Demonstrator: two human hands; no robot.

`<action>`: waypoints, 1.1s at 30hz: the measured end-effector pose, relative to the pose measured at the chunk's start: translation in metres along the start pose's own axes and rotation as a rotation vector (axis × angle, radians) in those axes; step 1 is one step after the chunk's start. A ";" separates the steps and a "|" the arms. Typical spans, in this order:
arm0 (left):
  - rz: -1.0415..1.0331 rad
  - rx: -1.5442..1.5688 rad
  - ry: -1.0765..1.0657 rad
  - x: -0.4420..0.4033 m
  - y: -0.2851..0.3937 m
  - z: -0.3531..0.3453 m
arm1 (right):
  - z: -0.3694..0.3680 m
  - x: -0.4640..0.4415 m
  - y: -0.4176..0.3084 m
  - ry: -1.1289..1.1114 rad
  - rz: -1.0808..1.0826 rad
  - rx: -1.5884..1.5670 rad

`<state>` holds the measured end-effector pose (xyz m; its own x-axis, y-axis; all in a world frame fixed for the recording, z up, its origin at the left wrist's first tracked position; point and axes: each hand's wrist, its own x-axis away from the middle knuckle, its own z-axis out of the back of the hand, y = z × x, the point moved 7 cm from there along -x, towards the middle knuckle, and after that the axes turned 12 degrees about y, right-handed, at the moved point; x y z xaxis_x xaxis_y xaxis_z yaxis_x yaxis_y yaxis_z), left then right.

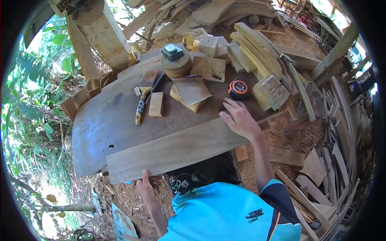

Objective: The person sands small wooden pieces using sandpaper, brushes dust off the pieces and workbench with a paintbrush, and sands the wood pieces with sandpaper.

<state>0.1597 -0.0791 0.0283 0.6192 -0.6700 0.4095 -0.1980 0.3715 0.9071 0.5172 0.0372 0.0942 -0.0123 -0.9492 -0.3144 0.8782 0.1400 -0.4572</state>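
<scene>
A long wooden board point(177, 148) lies along the near edge of the worktable. My left hand point(147, 189) grips its near edge towards the left end, thumb on top and fingers curled underneath. My right hand point(241, 122) is open over the board's right part, its fingers stretched towards an orange and black tape measure point(238, 88). A small gap separates the fingertips from the tape measure. Near the middle of the table a sheet of sandpaper point(192, 90) rests on a wooden block. Left of it are a small wood block point(156, 104) and a paintbrush point(149, 79).
A chisel-like tool with a patterned handle point(140, 108) lies on the worktable point(96, 124). A device point(172, 52) sits on a round wooden piece point(176, 67). Wood strips point(257, 48) and a thick block point(271, 92) occupy the right side. Scrap planks point(317, 168) cover the ground.
</scene>
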 end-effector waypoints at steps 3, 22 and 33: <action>0.055 -0.006 -0.040 -0.002 -0.014 0.000 | -0.003 -0.001 -0.030 0.025 0.047 -0.314; 0.031 0.069 -0.636 0.038 -0.007 -0.064 | 0.085 -0.152 0.134 0.101 -0.021 0.632; -0.954 -0.161 -0.340 -0.060 0.143 -0.138 | 0.073 -0.159 0.132 0.174 -0.092 0.595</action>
<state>0.1992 0.1033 0.1204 0.2126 -0.8688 -0.4472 0.3838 -0.3466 0.8559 0.6700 0.1863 0.1442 -0.1343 -0.8831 -0.4495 0.9850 -0.1686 0.0371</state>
